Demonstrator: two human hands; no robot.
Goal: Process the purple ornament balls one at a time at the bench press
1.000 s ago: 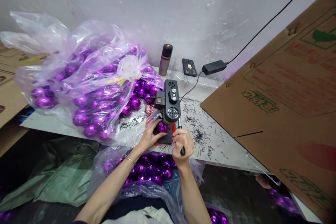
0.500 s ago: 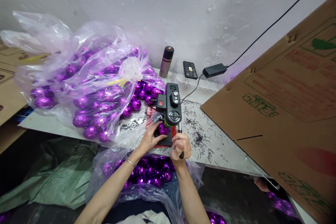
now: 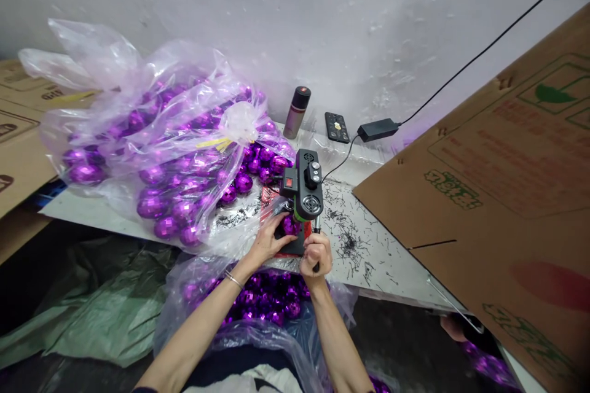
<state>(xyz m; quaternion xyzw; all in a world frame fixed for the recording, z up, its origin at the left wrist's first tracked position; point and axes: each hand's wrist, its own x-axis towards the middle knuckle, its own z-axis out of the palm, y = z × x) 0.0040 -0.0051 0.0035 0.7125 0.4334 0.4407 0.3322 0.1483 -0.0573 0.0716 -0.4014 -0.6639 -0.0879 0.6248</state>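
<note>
While a faceted purple ball is held between the thumb and fingers of the left hand, beneath the head of a black benchtop press, the press's lever is clamped in the curled fingers of the right hand. Black shavings are strewn over the white tabletop alongside.

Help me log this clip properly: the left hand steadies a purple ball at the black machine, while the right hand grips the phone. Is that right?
Not quite: the right hand grips the machine's lever, not the phone, as the head view shows. The left hand does steady a purple ball at the black machine.
</note>
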